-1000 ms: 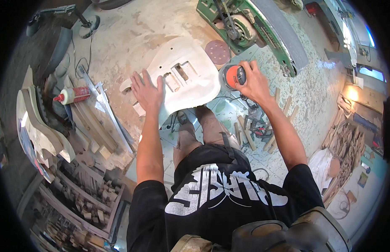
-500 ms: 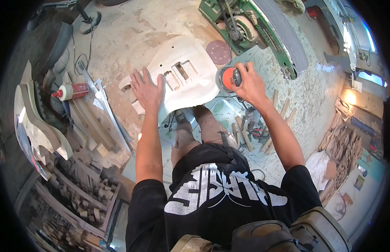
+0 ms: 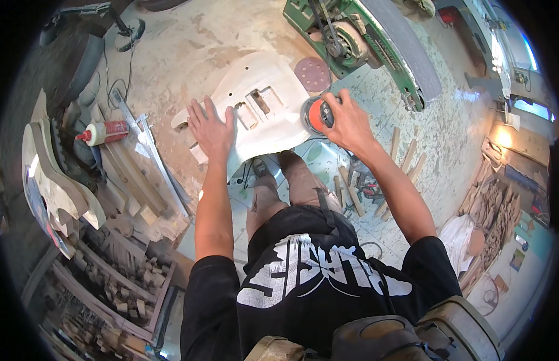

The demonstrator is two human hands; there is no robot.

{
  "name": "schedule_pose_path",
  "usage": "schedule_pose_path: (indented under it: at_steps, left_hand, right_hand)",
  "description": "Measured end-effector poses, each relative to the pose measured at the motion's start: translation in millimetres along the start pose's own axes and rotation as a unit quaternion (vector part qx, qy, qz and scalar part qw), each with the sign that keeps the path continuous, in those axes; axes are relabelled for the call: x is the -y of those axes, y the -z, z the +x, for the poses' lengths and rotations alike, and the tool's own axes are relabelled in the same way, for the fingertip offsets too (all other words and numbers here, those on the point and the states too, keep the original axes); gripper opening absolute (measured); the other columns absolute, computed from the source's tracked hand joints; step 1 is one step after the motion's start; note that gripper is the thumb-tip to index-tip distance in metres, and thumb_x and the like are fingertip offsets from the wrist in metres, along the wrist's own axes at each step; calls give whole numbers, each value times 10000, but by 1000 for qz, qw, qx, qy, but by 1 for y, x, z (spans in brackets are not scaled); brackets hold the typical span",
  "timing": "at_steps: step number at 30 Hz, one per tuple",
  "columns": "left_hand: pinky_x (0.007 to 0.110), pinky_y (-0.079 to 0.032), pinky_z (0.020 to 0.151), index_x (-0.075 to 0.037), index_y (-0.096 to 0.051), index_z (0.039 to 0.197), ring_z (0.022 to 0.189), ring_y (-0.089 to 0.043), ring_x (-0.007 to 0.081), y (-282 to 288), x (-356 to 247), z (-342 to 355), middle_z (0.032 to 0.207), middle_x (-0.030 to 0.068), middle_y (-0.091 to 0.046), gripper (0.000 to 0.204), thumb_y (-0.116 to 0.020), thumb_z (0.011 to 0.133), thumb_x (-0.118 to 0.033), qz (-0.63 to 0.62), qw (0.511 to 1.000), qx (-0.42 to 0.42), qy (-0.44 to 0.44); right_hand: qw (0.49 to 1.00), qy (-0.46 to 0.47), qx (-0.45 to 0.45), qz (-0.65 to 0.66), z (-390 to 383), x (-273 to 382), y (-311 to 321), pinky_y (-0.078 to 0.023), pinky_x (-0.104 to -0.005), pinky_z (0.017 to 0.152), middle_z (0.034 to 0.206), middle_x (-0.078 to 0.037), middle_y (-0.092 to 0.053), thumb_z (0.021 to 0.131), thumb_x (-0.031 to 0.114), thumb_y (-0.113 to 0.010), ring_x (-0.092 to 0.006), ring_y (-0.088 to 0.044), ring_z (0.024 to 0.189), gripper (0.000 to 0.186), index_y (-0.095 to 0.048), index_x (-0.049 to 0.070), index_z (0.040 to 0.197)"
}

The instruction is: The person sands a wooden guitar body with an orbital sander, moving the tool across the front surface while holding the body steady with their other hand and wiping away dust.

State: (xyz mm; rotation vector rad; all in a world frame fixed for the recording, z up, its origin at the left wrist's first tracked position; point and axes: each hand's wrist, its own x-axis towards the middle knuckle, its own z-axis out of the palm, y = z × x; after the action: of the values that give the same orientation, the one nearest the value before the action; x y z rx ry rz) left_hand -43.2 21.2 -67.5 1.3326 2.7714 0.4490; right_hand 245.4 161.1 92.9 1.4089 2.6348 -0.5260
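Observation:
A pale wooden electric guitar body (image 3: 276,124) lies flat on the workbench (image 3: 171,36), with routed cavities in its upper face. My left hand (image 3: 211,127) rests flat on its left part, fingers stretched out. My right hand (image 3: 347,122) is wrapped round an orange and black orbital sander (image 3: 316,115). The sander is tilted, its pad against the right edge of the guitar body. Just beyond lies a round maroon sanding disc (image 3: 311,73) with holes. The underside of the sander's pad is hidden.
A green belt sander (image 3: 352,45) stands at the far right. On the left are a glue bottle (image 3: 103,132) with a red cap, a metal square (image 3: 148,141), wood strips (image 3: 135,183) and shaped wooden pieces (image 3: 57,171). Wood offcuts (image 3: 352,191) lie on the floor.
My right hand has moved the sander slightly left, further over the guitar body's right edge. My left hand stays in place on the body.

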Motion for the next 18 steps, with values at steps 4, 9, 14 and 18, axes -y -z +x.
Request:
schedule_pose_path:
  at_steps: [4, 9, 14, 18]
  left_hand:
    - [537, -201, 1303, -90, -467, 1609, 1601, -257, 421, 1, -2, 1, 1692, 259, -353, 797, -577, 992, -582, 2, 1000, -3, 1]
    - [539, -199, 1303, -96, -465, 1616, 1611, -245, 403, 2, -3, 1, 1704, 241, -343, 801, -568, 993, -590, -2, 1000, 4, 7]
    - [545, -208, 1298, -98, -469, 1615, 1609, -249, 404, 3, -1, 1, 1702, 239, -346, 797, -571, 995, -589, 2, 1000, 4, 9]
    - [549, -214, 1298, -103, -460, 1620, 1611, -245, 399, 5, -3, 1, 1709, 236, -334, 797, -576, 997, -585, -4, 1000, 8, 9]
  right_hand:
    - [1000, -2, -14, 21, -5, -20, 1, -565, -564, 855, 1224, -210, -541, 809, 232, -823, -471, -665, 1056, 576, -582, 158, 1327]
    - [999, -32, -10, 16, 3, -20, 3, -559, -550, 885, 1266, -204, -556, 809, 265, -818, -473, -673, 1069, 587, -582, 144, 1333]
    - [999, 28, -20, 18, 23, 4, 5, -552, -565, 877, 1256, -213, -551, 807, 256, -811, -491, -665, 1069, 582, -577, 147, 1329]
    - [999, 19, -25, 39, 41, -9, 4, -546, -580, 852, 1230, -222, -552, 784, 228, -804, -504, -666, 1038, 623, -556, 146, 1349]
